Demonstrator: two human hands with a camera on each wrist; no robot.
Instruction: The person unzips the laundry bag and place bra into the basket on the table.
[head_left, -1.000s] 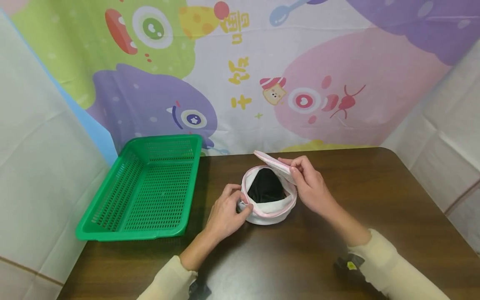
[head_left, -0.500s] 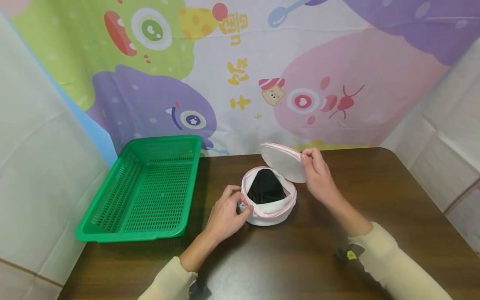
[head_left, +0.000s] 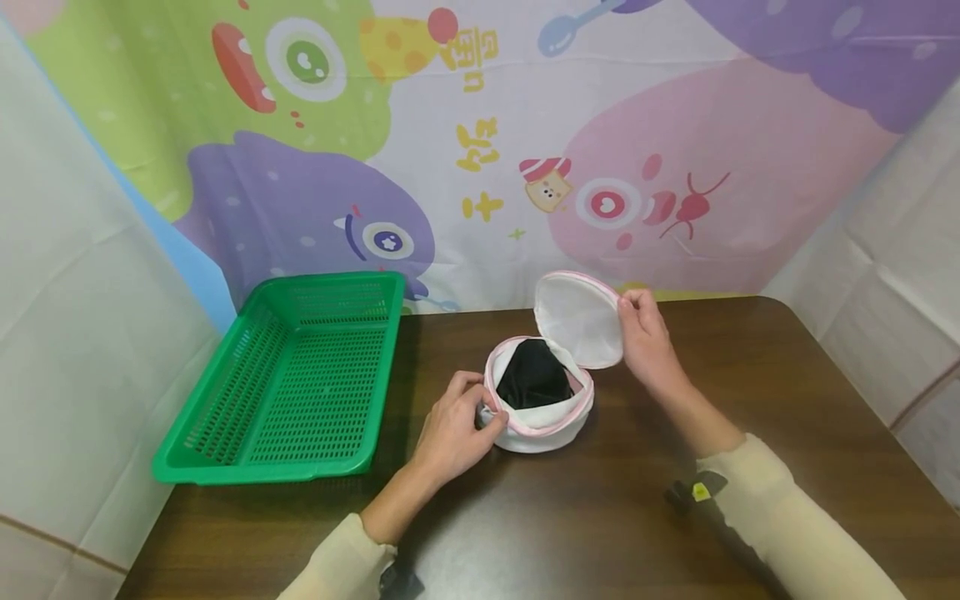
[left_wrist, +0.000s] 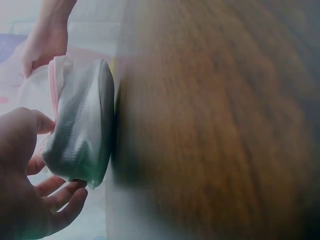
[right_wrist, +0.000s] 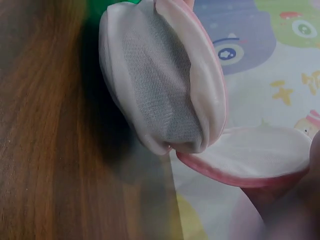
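A round white mesh laundry bag point(head_left: 536, 440) with pink zip trim sits on the table with its top unzipped. Inside it lies a piece of black fabric point(head_left: 534, 375), whose kind I cannot tell. My left hand point(head_left: 450, 429) grips the bag's near left rim between thumb and fingers; the left wrist view shows them around the mesh side wall point(left_wrist: 82, 120). With my right hand point(head_left: 651, 342) I pinch the right edge of the round lid point(head_left: 579, 321), which stands raised beyond the bag. In the right wrist view the lid point(right_wrist: 260, 150) hangs joined to the bag body point(right_wrist: 155, 75).
To the left stands a green plastic basket point(head_left: 367, 417) with slotted walls and nothing in it. The brown wooden table point(head_left: 555, 533) ends at a cartoon-printed cloth point(head_left: 480, 250) behind, and pale panels point(head_left: 75, 333) flank both sides.
My right hand has lifted the lid up and to the right, away from the bag's mouth, uncovering more of the black fabric. My left hand has stayed on the rim.
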